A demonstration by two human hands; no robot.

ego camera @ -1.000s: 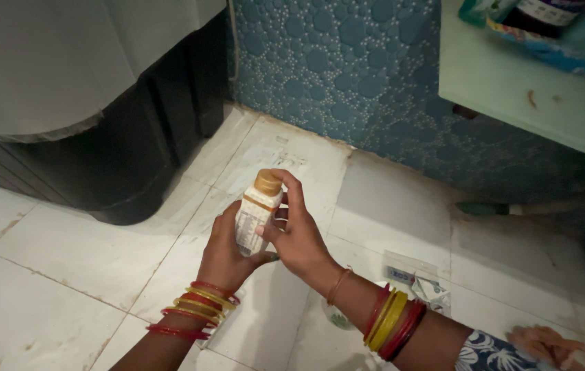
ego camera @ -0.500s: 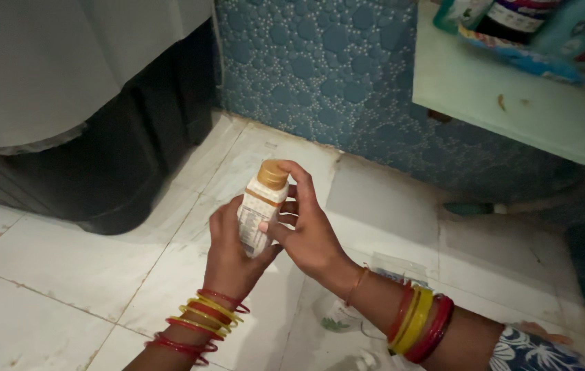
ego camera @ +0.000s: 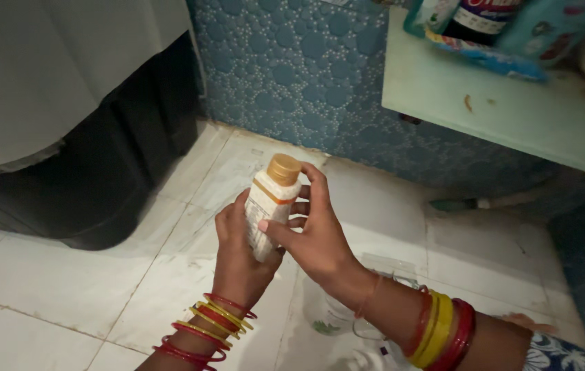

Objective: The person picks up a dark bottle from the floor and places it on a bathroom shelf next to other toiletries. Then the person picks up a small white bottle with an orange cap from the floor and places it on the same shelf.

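Both hands were on one small white bottle [ego camera: 270, 209] with a gold cap [ego camera: 283, 168], held upright near frame centre, above the tiled floor [ego camera: 65, 275]. Left hand [ego camera: 237, 247] was wrapped around the bottle's lower body from 7 o'clock, fingers closed on it. Right hand [ego camera: 313, 230] gripped from 4 o'clock, thumb on the label, index finger curled up beside the cap. Cap was on. Red and yellow bangles [ego camera: 203, 326] on both wrists. Dark bin [ego camera: 100, 178] at 9 o'clock, blue pebbled wall [ego camera: 306, 75] at 12, pale green shelf [ego camera: 512, 117] at 2 carrying packets [ego camera: 491, 27]. A white container [ego camera: 330, 316] on the floor at 5 o'clock, partly hidden by the right forearm.
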